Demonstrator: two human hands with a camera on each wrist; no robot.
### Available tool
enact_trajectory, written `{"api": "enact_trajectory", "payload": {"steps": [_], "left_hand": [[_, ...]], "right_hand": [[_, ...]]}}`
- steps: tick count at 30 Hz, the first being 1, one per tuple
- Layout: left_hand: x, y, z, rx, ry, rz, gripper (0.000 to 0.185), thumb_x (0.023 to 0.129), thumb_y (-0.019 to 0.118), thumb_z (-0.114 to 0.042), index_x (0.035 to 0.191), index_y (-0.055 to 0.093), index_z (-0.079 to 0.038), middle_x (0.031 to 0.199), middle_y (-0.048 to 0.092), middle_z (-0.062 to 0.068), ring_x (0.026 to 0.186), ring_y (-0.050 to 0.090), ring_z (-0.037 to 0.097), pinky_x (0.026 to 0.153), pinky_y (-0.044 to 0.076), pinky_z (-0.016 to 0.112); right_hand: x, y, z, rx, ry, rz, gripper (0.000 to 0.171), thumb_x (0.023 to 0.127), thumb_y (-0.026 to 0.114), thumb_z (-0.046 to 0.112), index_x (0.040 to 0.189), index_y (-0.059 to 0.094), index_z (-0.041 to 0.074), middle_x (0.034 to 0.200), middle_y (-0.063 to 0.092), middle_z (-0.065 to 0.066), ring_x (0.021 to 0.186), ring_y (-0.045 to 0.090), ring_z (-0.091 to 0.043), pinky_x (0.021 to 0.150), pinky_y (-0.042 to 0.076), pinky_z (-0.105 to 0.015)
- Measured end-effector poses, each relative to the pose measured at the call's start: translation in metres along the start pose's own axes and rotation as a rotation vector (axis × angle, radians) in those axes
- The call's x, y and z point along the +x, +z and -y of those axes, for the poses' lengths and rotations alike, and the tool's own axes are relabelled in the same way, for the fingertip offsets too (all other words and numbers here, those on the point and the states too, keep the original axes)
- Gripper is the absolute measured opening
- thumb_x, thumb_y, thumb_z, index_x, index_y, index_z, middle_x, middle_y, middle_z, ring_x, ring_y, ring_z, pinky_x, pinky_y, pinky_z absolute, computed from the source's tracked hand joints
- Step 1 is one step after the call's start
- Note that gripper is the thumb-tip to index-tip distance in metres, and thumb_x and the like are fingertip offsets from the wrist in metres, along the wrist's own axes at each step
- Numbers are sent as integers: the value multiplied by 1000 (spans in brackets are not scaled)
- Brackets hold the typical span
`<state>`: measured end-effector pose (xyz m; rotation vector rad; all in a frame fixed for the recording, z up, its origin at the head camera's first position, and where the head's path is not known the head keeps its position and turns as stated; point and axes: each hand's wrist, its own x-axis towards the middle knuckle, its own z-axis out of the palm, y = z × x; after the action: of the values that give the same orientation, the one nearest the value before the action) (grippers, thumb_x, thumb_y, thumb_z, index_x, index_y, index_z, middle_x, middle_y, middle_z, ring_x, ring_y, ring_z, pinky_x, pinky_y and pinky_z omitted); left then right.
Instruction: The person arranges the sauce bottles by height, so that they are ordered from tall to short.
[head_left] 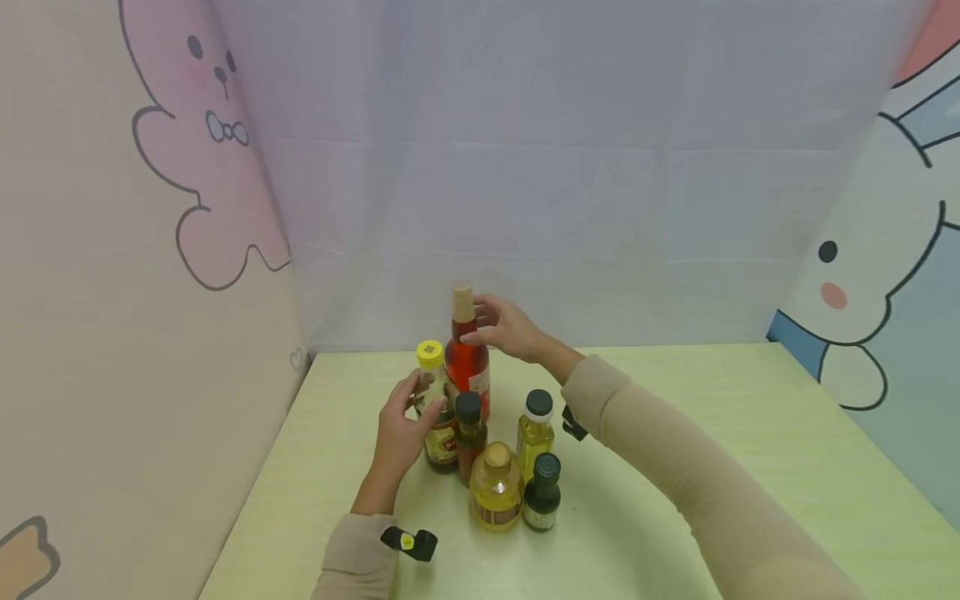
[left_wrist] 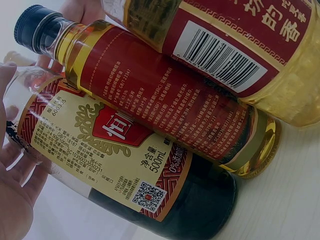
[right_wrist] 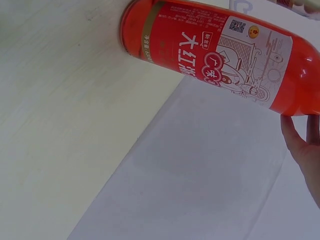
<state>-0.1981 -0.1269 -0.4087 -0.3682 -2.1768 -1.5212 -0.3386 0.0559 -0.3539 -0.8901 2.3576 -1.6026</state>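
Note:
My left hand curves around the upper part of a yellow-capped vinegar bottle, thumb on its near side. In the left wrist view that bottle's cream label and dark liquid show, with the hand at its neck end. Behind it stands a tall red vinegar bottle with a gold cap. My right hand reaches from the right and holds this bottle about its neck and shoulder. The right wrist view shows its red label and fingertips against the shoulder.
In front stand a slim black-capped oil bottle, a round gold-capped bottle, a pale oil bottle and a small dark bottle, close together. The pale table meets a white curtain behind.

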Motion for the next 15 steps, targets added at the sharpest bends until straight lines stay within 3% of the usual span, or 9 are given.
{"api": "enact_trajectory", "payload": {"steps": [15], "left_hand": [[0, 1, -2, 26, -38, -2, 42, 86, 63, -14, 123, 50, 0, 113, 54, 19, 106, 48, 31, 88, 40, 45]], "right_hand": [[8, 5, 3, -22, 8, 17, 56, 80, 70, 18, 130, 44, 12, 115, 56, -6, 104, 54, -19, 85, 45, -43]]}}
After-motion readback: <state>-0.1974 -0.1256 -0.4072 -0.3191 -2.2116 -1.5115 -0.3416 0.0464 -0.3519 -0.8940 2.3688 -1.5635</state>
